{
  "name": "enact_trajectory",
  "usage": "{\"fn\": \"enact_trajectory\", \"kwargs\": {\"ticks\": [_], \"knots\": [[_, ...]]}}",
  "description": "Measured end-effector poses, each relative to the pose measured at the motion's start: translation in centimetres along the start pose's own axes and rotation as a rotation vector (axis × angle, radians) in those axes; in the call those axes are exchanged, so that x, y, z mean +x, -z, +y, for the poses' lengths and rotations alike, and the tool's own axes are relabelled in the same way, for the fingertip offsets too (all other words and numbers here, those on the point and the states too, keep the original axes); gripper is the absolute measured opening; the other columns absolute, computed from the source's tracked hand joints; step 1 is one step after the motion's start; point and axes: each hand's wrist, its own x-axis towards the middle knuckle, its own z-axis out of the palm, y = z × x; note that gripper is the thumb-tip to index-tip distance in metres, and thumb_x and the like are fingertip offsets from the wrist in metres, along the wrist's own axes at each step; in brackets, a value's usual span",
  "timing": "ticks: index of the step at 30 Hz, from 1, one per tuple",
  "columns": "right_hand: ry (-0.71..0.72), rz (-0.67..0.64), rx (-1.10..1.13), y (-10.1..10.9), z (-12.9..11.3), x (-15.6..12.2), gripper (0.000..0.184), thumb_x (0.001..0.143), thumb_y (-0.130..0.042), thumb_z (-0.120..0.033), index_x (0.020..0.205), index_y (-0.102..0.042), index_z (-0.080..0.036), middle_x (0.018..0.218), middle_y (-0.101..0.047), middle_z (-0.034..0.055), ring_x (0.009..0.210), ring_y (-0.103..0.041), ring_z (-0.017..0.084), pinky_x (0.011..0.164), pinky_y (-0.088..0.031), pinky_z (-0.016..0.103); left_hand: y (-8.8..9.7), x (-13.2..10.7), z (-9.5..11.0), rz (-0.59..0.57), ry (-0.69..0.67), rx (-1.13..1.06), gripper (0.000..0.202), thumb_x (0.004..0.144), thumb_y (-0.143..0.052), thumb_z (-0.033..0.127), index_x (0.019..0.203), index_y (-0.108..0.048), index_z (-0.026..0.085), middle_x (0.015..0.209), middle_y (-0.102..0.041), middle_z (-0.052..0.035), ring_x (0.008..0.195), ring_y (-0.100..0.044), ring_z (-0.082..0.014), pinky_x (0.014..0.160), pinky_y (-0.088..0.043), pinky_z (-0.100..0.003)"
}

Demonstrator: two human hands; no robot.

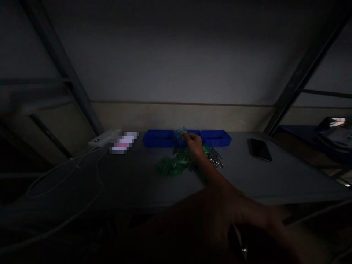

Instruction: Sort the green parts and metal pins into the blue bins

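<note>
Right hand [194, 142] reached forward over the back half of the grey, flat-topped desk [126, 183]; its grip was nearly closed, thumb and fingertips pressed together on a small clear plastic packet [180, 132] with pale bits showing in it; the packet was held at the front left of the middle blue plastic bin [178, 140], overlapping it in view; contact with the bin could not be determined.

Surroundings: a left blue plastic bin [159, 143] and a right blue plastic bin [217, 142] flanked the middle one, all in a row along the pale wall [132, 114]; in front of them lay a loose heap of crumpled green film-like material [166, 167], with a pile of thin silvery metal pieces [216, 160] at its right end; a dark rectangular phone [260, 149] lay flat, well apart, to the right; at left, a white box-shaped device [103, 139] with pale cables [99, 172] sat beside a flat pale object [123, 143].

Obstructions and limits: the hand and forearm covered part of the middle bin and of the heap; the flat pale object was pixelated; light was dim, so bin contents were unreadable; the lower foreground was a dark blur of skin, in which the left hand could not be made out and its grip could not be judged; a small glint [244, 250] there was unidentified.
</note>
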Motion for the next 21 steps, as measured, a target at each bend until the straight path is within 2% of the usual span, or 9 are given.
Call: {"fn": "enact_trajectory", "kwargs": {"ticks": [2,4,6,8,10,13,15,18,21], "knots": [[0.055,0.019,-0.035,0.2,0.0,0.0,0.032,0.074,-0.049,-0.041,0.073,-0.062,-0.012,0.062,-0.054,-0.0005,0.059,-0.045,0.011,0.056,-0.035,0.024,2.9,1.5,-1.0,0.155,0.014,-0.007,0.029,0.065,-0.057,0.053,0.079,-0.068,0.030,0.068,-0.065,-0.0037,0.074,-0.061,-0.0213,0.062,-0.047,-0.035],[0.129,0.023,-0.085,0.3,-0.1,-0.1,0.029,0.077,-0.047,-0.035,0.081,-0.064,-0.013,0.073,-0.060,0.0028,0.067,-0.051,0.015,0.064,-0.039,0.026,6.7,3.4,-2.1,0.360,0.060,-0.007,0.030,0.068,-0.058,0.051,0.073,-0.067,0.023,0.065,-0.065,-0.0042,0.067,-0.060,-0.0201,0.058,-0.044,-0.032],[0.210,0.026,-0.139,0.3,-0.3,-0.3,0.027,0.078,-0.046,-0.029,0.087,-0.066,-0.014,0.083,-0.063,0.0050,0.075,-0.054,0.017,0.072,-0.041,0.029,10.3,5.2,-3.5,0.639,0.160,0.010,0.033,0.068,-0.060,0.051,0.067,-0.065,0.018,0.059,-0.062,-0.0044,0.062,-0.058,-0.0190,0.054,-0.042,-0.029],[0.297,0.004,-0.203,0.1,-0.6,-0.6,0.027,0.078,-0.044,-0.022,0.089,-0.067,-0.016,0.087,-0.063,0.0054,0.079,-0.055,0.017,0.077,-0.042,0.029,13.0,6.5,-5.0,0.787,0.321,-0.001,0.038,0.069,-0.058,0.053,0.065,-0.064,0.016,0.055,-0.061,-0.0049,0.057,-0.056,-0.0172,0.051,-0.039,-0.027],[0.385,-0.055,-0.267,-0.2,-0.6,-0.9,0.030,0.074,-0.042,-0.014,0.087,-0.069,-0.018,0.085,-0.061,0.0047,0.081,-0.055,0.016,0.078,-0.043,0.029,14.6,6.9,-6.6,0.756,0.447,-0.089,0.042,0.071,-0.054,0.055,0.066,-0.064,0.014,0.057,-0.062,-0.0057,0.052,-0.054,-0.0153,0.047,-0.036,-0.026],[0.466,-0.128,-0.327,-0.5,-0.5,-1.3,0.034,0.070,-0.041,-0.008,0.082,-0.070,-0.020,0.085,-0.058,0.0042,0.083,-0.054,0.016,0.080,-0.044,0.028,15.5,6.7,-8.7,0.635,0.314,-0.179,0.026,0.065,-0.062,0.040,0.073,-0.064,0.015,0.062,-0.061,-0.0022,0.052,-0.052,-0.0124,0.047,-0.034,-0.023],[0.474,-0.134,-0.351,-0.6,-0.4,-1.5,0.035,0.069,-0.041,-0.007,0.081,-0.070,-0.020,0.086,-0.056,0.0049,0.086,-0.054,0.016,0.082,-0.043,0.028,15.7,6.4,-9.7,0.602,0.237,-0.164,0.020,0.061,-0.064,0.031,0.074,-0.063,0.016,0.061,-0.058,-0.0005,0.053,-0.051,-0.0118,0.049,-0.035,-0.023],[0.431,-0.122,-0.380,-0.7,-0.3,-1.6,0.028,0.071,-0.046,-0.010,0.084,-0.070,-0.019,0.089,-0.054,0.0061,0.088,-0.052,0.017,0.083,-0.042,0.030,15.9,6.0,-10.5,0.698,0.116,-0.025,0.017,0.063,-0.063,0.029,0.075,-0.062,0.017,0.067,-0.060,-0.0011,0.062,-0.055,-0.0141,0.057,-0.040,-0.024],[0.345,-0.087,-0.396,-0.9,-0.3,-1.7,0.015,0.073,-0.057,-0.026,0.079,-0.068,-0.018,0.091,-0.054,0.0067,0.090,-0.050,0.018,0.085,-0.040,0.032,15.8,5.7,-10.8,0.825,-0.023,0.266,0.012,0.069,-0.059,0.028,0.077,-0.061,0.019,0.078,-0.061,-0.0022,0.077,-0.057,-0.0169,0.072,-0.044,-0.027]]}}
